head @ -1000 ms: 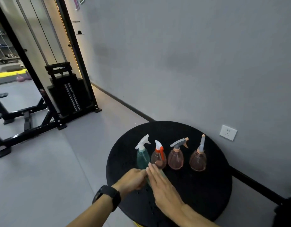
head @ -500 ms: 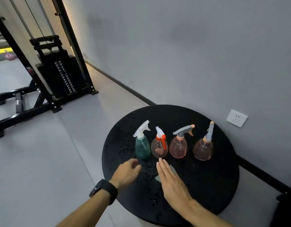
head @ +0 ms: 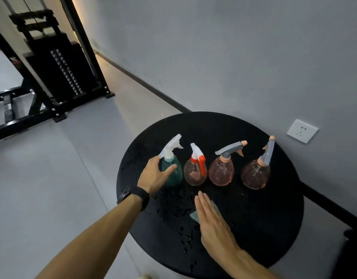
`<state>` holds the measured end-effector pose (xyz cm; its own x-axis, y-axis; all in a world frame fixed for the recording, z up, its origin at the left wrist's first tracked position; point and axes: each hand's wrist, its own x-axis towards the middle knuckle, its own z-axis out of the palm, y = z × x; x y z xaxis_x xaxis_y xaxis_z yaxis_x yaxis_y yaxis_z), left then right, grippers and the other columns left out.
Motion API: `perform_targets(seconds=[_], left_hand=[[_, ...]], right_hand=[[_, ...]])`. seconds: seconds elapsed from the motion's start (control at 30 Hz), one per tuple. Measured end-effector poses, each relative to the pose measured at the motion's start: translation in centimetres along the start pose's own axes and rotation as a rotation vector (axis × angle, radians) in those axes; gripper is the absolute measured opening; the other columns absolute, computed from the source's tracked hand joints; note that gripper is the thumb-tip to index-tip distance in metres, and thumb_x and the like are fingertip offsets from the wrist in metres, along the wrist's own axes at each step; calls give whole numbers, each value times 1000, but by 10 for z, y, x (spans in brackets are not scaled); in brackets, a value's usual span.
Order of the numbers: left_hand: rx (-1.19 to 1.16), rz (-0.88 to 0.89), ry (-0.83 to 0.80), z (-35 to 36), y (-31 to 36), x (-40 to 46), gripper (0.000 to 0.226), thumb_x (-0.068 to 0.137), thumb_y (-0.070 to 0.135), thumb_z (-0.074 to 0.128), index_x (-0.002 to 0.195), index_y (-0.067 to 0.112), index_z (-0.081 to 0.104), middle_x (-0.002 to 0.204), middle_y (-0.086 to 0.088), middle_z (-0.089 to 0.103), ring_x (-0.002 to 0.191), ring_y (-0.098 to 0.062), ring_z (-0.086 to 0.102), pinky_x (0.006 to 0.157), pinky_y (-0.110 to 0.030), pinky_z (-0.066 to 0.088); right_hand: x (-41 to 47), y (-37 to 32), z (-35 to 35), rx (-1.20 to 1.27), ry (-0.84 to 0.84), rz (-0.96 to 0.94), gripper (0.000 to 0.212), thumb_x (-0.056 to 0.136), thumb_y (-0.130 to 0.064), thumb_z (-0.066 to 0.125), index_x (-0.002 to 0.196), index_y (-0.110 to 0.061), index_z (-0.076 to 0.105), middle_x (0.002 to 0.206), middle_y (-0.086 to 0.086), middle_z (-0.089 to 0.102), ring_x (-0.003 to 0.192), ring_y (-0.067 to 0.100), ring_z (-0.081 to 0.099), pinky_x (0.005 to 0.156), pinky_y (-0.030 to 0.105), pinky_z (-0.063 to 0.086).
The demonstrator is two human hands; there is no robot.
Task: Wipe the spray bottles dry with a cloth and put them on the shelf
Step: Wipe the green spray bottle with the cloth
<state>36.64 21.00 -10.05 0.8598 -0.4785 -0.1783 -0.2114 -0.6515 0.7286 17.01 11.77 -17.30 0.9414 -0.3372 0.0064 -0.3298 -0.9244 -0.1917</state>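
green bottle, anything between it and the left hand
Nothing visible. The left hand is already curling round the green bottle, thumb on its front. The red-trigger bottle stands close on its right.

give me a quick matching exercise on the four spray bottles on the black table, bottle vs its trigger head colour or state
Column 1:
1. green bottle
2. second bottle from the left
3. third bottle from the left
4. rightmost bottle

Column 2:
A. white and red head
B. grey head, nozzle pointing right
C. left hand wrapped around it
D. grey head pointing up, nearest the wall socket

Pairs: 1-C, 2-A, 3-B, 4-D
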Motion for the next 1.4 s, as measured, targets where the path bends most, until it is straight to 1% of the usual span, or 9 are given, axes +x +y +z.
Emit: perform_targets(seconds=[0.27,0.57,0.73,0.9,0.97,1.03,1.1,1.23,1.4], left_hand=[[-126,-16,15,13,-6,20,42,98,47,56,133,24,58,119,2,63,110,-18,58,93,-30,45],[-173,-31,15,17,-8,20,45,96,49,57,133,23,59,120,-2,68,111,-22,62,102,-43,49],[-220,-49,3,14,-13,4,44,95,51,59,132,27,59,120,4,69,112,-16,63,101,-37,48],[-267,-32,27,-4,3,-21,33,95,49,59,119,26,65,106,10,71,97,-3,65,78,-21,48],[-285,-22,27,-14,9,-34,30,95,48,59,117,28,63,103,17,68,94,5,62,76,-16,46],[-288,-4,21,-24,15,-48,28,96,48,59,116,29,64,102,21,66,95,7,60,78,-14,44],[-284,13,19,-33,19,-62,30,95,50,59,111,26,68,103,19,66,98,4,61,78,-17,44],[-317,23,6,-46,28,-88,32,92,54,61,100,25,71,102,8,69,101,-12,65,90,-31,52],[-383,15,-4,-57,43,-118,34,86,62,63,99,31,70,103,6,72,101,-17,68,95,-45,56]], right_hand=[[2,8,7,32,15,-26,99,43,3,82,134,2,42,137,18,53,125,27,53,110,33,11],[-2,14,7,26,-33,-37,97,40,4,82,131,2,48,135,18,55,123,27,55,108,33,13],[-6,12,-2,20,-39,-36,98,35,3,82,128,0,53,132,16,58,120,24,58,108,31,12],[-20,6,-19,43,-71,-38,94,33,-1,85,124,0,61,132,15,59,119,23,59,111,30,22],[-28,3,-31,109,-74,-18,93,48,2,80,135,2,48,145,16,41,130,25,48,113,27,17],[-37,3,-44,153,-9,-73,84,76,10,56,146,0,11,154,9,2,146,26,13,111,21,-11],[-44,3,-54,199,9,-101,75,86,13,38,143,-5,-9,151,3,-16,146,22,-9,106,19,-24],[-56,0,-85,243,58,-97,77,86,13,32,149,-3,-8,149,0,-24,147,17,-13,113,16,-17],[-56,-13,-140,311,161,-102,72,90,10,32,152,-6,-4,161,4,-10,145,8,-12,107,12,-15]])
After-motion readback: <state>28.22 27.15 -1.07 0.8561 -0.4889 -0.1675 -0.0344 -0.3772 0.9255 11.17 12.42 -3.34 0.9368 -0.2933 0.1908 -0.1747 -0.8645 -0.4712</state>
